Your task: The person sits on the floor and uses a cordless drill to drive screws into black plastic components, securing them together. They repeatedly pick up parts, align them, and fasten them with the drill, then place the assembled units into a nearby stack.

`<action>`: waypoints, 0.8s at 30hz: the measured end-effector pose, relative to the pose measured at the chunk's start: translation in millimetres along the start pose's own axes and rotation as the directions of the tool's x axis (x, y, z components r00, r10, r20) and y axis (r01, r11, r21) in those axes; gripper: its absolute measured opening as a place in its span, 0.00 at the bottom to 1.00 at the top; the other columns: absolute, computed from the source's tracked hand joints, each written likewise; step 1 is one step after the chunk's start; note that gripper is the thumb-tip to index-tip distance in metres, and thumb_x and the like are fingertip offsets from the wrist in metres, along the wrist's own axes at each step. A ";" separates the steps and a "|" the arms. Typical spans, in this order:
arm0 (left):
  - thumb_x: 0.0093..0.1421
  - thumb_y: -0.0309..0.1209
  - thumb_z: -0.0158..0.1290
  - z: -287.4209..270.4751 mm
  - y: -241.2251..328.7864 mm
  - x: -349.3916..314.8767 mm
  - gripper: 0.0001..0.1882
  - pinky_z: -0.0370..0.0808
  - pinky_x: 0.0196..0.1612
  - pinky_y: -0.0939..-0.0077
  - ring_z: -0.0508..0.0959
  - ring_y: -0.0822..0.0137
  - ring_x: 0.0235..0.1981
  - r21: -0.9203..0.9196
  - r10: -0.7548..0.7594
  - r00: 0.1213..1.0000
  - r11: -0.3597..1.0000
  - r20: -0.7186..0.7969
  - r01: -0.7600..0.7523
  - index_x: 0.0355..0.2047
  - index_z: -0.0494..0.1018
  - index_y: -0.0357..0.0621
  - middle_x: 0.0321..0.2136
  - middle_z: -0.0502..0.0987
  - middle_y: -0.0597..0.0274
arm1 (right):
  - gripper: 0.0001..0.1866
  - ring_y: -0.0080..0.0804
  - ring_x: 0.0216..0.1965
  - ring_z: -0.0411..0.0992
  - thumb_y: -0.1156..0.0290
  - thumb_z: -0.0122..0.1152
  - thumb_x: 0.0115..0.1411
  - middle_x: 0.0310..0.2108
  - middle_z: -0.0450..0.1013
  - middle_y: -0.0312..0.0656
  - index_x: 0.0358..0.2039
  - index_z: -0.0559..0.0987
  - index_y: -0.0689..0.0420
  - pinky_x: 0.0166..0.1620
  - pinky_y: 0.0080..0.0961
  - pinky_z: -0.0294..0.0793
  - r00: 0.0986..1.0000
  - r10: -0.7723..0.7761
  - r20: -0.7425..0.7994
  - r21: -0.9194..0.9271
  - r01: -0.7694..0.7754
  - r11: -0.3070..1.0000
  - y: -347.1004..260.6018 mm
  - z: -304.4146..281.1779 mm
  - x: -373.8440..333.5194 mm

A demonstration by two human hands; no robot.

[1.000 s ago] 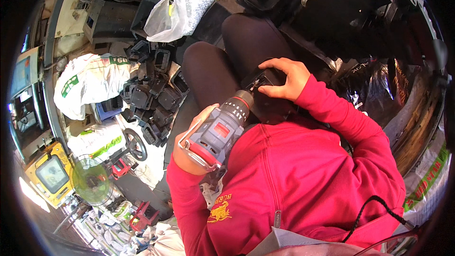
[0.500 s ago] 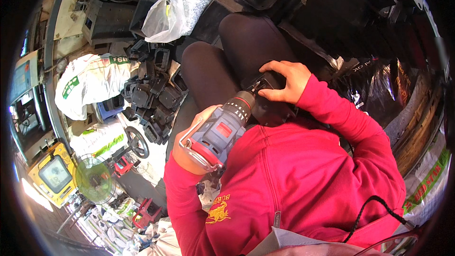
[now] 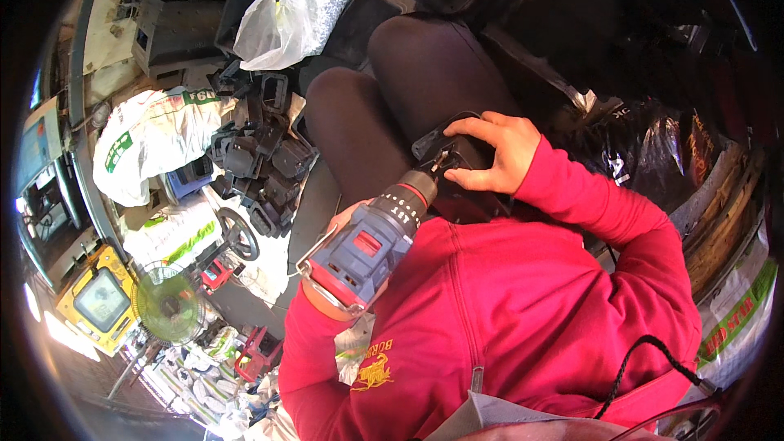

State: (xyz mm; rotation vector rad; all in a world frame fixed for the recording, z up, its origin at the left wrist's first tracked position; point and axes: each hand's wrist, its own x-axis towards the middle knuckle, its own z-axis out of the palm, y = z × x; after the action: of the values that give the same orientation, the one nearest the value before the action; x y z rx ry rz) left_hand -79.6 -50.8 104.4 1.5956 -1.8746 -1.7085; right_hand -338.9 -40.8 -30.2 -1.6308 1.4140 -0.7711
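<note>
My left hand (image 3: pixel 348 215) is closed round a grey and red cordless drill (image 3: pixel 359 251), which hides most of its fingers. The drill's chuck (image 3: pixel 415 189) points up and to the right, and its bit (image 3: pixel 439 162) reaches a black plastic housing (image 3: pixel 467 150) resting on my lap. My right hand (image 3: pixel 505 151) grips that housing, thumb near the bit and fingers over the far edge. Whether the bit touches a screw is too small to tell.
Black housings (image 3: pixel 273 159) lie in a heap left of my knees. Beyond them sit a clear plastic bag of small pale pieces (image 3: pixel 298 20) and a white sack (image 3: pixel 155 139). A green fan (image 3: pixel 167 306) and yellow-framed device (image 3: pixel 102 298) stand at left.
The drill has shifted slightly down and left, and its bit now shows more plainly. My right hand keeps its grip on the housing, nearly in the same place.
</note>
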 end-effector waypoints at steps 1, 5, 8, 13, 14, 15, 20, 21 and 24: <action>0.47 0.25 0.62 2.0 -0.3 0.4 0.31 0.71 0.52 0.70 0.76 0.60 0.48 -0.191 -0.073 0.997 0.979 0.009 0.074 0.53 0.66 0.38 0.46 0.75 0.55 | 0.28 0.48 0.29 0.76 0.49 0.70 0.43 0.29 0.74 0.50 0.42 0.79 0.52 0.34 0.36 0.77 1.000 -0.007 0.002 0.004 0.007 1.000 0.0 -0.3 0.6; 0.50 0.25 0.59 6.4 -7.5 8.9 0.30 0.73 0.50 0.72 0.75 0.63 0.46 -0.407 -0.368 0.924 0.832 0.105 0.377 0.54 0.62 0.41 0.45 0.72 0.57 | 0.28 0.48 0.28 0.76 0.51 0.71 0.43 0.28 0.73 0.49 0.43 0.79 0.53 0.33 0.35 0.77 0.999 -0.001 0.038 0.017 0.000 1.000 -0.7 -2.9 5.1; 0.53 0.24 0.57 4.6 -11.9 13.0 0.28 0.73 0.50 0.73 0.75 0.66 0.47 -0.717 -0.421 0.876 0.533 0.235 0.449 0.54 0.61 0.41 0.46 0.72 0.58 | 0.28 0.46 0.27 0.75 0.55 0.73 0.43 0.27 0.73 0.48 0.43 0.78 0.54 0.31 0.33 0.75 0.998 -0.024 0.055 0.015 0.023 1.000 0.1 -3.4 8.9; 0.56 0.21 0.54 10.4 -25.4 11.9 0.27 0.73 0.51 0.74 0.75 0.68 0.47 -0.653 -0.225 0.962 0.708 0.152 0.269 0.56 0.60 0.41 0.47 0.72 0.59 | 0.27 0.46 0.26 0.75 0.57 0.73 0.43 0.27 0.74 0.49 0.42 0.79 0.56 0.31 0.33 0.75 0.997 -0.054 0.052 0.029 0.052 0.998 7.5 0.2 7.8; 0.56 0.21 0.53 10.1 -28.8 11.6 0.28 0.73 0.52 0.75 0.75 0.67 0.47 -0.593 -0.167 0.976 0.774 0.143 0.219 0.57 0.60 0.41 0.48 0.71 0.58 | 0.26 0.47 0.26 0.75 0.55 0.72 0.43 0.27 0.74 0.50 0.41 0.79 0.55 0.31 0.34 0.75 0.998 -0.042 0.038 0.035 0.040 0.999 8.8 1.0 7.6; 0.56 0.21 0.52 5.5 -31.4 11.5 0.29 0.73 0.52 0.74 0.75 0.67 0.48 -0.282 -0.107 0.976 0.946 0.189 0.158 0.58 0.59 0.41 0.49 0.71 0.57 | 0.26 0.48 0.26 0.75 0.53 0.72 0.43 0.27 0.74 0.51 0.41 0.79 0.54 0.30 0.35 0.75 0.998 -0.058 0.017 0.040 0.058 0.998 9.5 1.7 8.0; 0.54 0.30 0.59 -13.0 -26.9 -7.7 0.32 0.73 0.53 0.71 0.75 0.64 0.49 0.023 0.202 0.968 0.978 0.152 -0.208 0.59 0.62 0.42 0.51 0.71 0.59 | 0.25 0.47 0.37 0.77 0.56 0.71 0.46 0.35 0.77 0.50 0.42 0.79 0.56 0.40 0.35 0.75 0.982 -0.189 0.012 0.032 0.189 0.982 1.1 5.1 12.9; 0.48 0.31 0.63 -9.0 -28.7 -8.4 0.37 0.74 0.51 0.71 0.77 0.63 0.47 0.062 0.211 0.968 0.973 0.132 -0.221 0.58 0.62 0.43 0.51 0.71 0.59 | 0.25 0.46 0.39 0.77 0.57 0.71 0.46 0.37 0.77 0.50 0.42 0.79 0.57 0.42 0.34 0.75 0.987 -0.154 0.055 0.027 0.152 0.988 -0.3 3.7 12.0; 0.40 0.33 0.68 6.0 -47.0 -6.1 0.47 0.74 0.51 0.71 0.77 0.59 0.48 -0.460 0.144 0.980 0.885 0.137 -0.066 0.61 0.59 0.46 0.55 0.69 0.58 | 0.24 0.44 0.43 0.77 0.60 0.70 0.47 0.39 0.78 0.50 0.43 0.79 0.59 0.46 0.31 0.74 0.984 -0.161 0.079 -0.004 0.162 0.987 -2.8 2.0 7.2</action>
State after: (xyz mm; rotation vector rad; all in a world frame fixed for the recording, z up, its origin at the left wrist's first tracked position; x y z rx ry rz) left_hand -53.9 -32.6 68.5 1.1781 -1.4356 -2.0891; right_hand -334.6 -47.4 -29.2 -1.7809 1.2445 -0.7835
